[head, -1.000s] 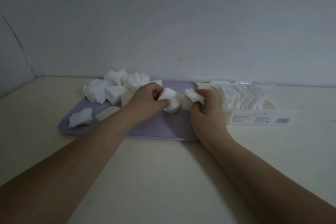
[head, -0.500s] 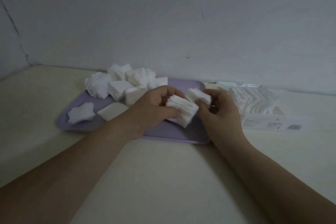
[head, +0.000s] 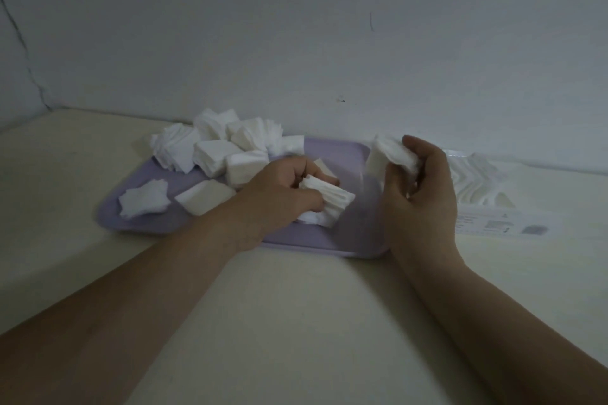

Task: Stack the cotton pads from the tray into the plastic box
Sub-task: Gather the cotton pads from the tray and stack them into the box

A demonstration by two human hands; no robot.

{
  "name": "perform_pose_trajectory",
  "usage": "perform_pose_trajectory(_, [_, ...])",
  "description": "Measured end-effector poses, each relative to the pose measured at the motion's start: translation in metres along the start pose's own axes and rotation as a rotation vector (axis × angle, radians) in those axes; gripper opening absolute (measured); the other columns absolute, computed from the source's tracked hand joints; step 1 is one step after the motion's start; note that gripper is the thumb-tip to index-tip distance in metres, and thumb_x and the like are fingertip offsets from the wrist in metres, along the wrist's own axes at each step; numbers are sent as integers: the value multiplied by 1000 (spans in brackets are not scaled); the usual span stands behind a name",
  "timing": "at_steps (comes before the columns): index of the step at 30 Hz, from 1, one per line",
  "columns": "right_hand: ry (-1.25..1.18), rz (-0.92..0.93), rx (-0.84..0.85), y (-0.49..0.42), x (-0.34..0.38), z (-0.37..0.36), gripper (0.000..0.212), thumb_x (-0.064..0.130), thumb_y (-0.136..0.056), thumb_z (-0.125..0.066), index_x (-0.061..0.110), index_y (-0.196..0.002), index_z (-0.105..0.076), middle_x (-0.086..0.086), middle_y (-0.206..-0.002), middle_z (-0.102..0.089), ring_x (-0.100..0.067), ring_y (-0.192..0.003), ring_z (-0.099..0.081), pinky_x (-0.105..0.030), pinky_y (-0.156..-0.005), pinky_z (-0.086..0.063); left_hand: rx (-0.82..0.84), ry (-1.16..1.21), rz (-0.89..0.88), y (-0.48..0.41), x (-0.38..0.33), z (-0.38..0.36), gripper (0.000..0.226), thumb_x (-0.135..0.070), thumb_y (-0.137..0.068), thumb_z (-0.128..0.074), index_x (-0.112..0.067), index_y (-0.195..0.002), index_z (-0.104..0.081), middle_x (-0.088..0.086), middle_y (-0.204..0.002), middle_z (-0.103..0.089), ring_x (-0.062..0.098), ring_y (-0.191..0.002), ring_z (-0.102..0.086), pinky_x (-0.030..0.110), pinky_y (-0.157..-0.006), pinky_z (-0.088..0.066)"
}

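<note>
Grips pad stack [head: 332, 204] in left hand [head: 279, 197] over lilac tray [head: 332, 240], frame centre; clutches second stack [head: 385, 158] in right hand [head: 424, 200] beside plastic box [head: 477, 223], centre right.

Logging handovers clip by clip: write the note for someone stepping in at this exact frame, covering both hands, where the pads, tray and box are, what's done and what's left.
Left hand: grips a fanned pad bundle low over the purple tray.
Right hand: grips a second bundle, raised at the tray's right edge, beside the plastic box.
Done: rows of pads already lie in the box.
Left: both held bundles, the piles at the tray's far left, and the loose stacks nearer its front.
</note>
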State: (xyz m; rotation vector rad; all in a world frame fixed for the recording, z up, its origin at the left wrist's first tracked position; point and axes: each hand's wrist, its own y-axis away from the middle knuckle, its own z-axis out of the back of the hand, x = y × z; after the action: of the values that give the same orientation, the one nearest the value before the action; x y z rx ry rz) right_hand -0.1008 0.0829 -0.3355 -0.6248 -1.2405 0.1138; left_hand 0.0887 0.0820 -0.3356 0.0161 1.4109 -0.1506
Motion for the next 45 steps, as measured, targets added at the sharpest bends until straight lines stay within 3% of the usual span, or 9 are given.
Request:
perform_pose_trajectory(4, [24, -26, 20, 0, -2, 0, 28, 17, -98, -60, 26, -125, -60, 8, -99, -66, 0, -82, -59, -3, -73, -41, -119, -62, -34, 0, -1, 0, 25, -10, -69, -66, -16, -93, -72, 11, -94, -76, 18, -83, -63, 35, -70, -51])
perform_pose_trajectory(7, [18, -61, 29, -1, -6, 0, 27, 19, -97, -60, 25, -123, -61, 15, -94, -65, 5, -77, -58, -2, -69, -40, -216, -104, -61, 2, -1, -2, 32, -14, -69, -60, -21, -98, -72, 4, -100, -76, 15, -83, -69, 34, -65, -57])
perform_pose_trajectory(11, [8, -53, 70, -1, -7, -1, 26, 18, -96, -63, 23, -122, -62, 17, -97, -67, 4, -81, -61, -3, -71, -43, -100, -26, -52, 4, -3, 1, 38, 1, -73, -68, -21, -105, -71, 9, -105, -76, 25, -90, -73, 50, -68, -63])
perform_pose_trajectory(16, [-159, -120, 223, -1, -11, 1, 30, 8, -87, -77, 16, -115, -70, 2, -102, -78, -11, -96, -75, -26, -84, -58, 88, 46, -93, 4, -3, 5, 31, 17, -82, -71, -11, -95, -69, 7, -89, -72, 13, -81, -67, 23, -73, -58])
perform_pose_trajectory(28, [-201, -49, 365, 1, -14, -3, 25, 0, -94, -66, 9, -117, -72, 0, -105, -79, -16, -100, -74, -44, -92, -59, -99, 47, -100, 4, 0, 2, 29, 6, -78, -81, -15, -96, -73, 13, -102, -78, 17, -90, -71, 44, -90, -59])
perform_pose_trajectory(33, [-192, -49, 475, 6, -6, -2, 54, 39, -77, -80, 21, -126, -65, 2, -115, -75, -15, -110, -71, -41, -97, -55, -125, 57, -85, 3, -1, 1, 46, -14, -60, -94, -13, -99, -70, 21, -105, -75, 25, -89, -69, 61, -95, -55])
perform_pose_trajectory(39, [-158, 65, 443, 5, -8, -4, 45, 16, -82, -68, 27, -125, -63, 7, -116, -71, -15, -110, -69, -49, -100, -54, -35, -57, -125, 2, 2, 2, 57, -40, -60, -91, -33, -114, -72, 27, -107, -69, 34, -92, -67, 60, -95, -52])
perform_pose_trajectory(42, [-71, 177, 483, 7, -5, -4, 56, 8, -84, -59, 27, -137, -59, 5, -124, -64, -8, -115, -61, -30, -98, -50, -34, -86, -121, 4, 0, 1, 40, -27, -72, -90, -17, -107, -73, 23, -90, -71, 20, -79, -63, 43, -80, -55])
perform_pose_trajectory(45, [50, 375, 516, 8, -6, -4, 57, -2, -88, -54, 13, -143, -55, -9, -123, -54, 4, -110, -51, -8, -93, -38, -34, -64, -88, 2, 0, 3, 23, -11, -79, -86, -14, -96, -71, -3, -67, -62, 9, -65, -55, 23, -64, -45])
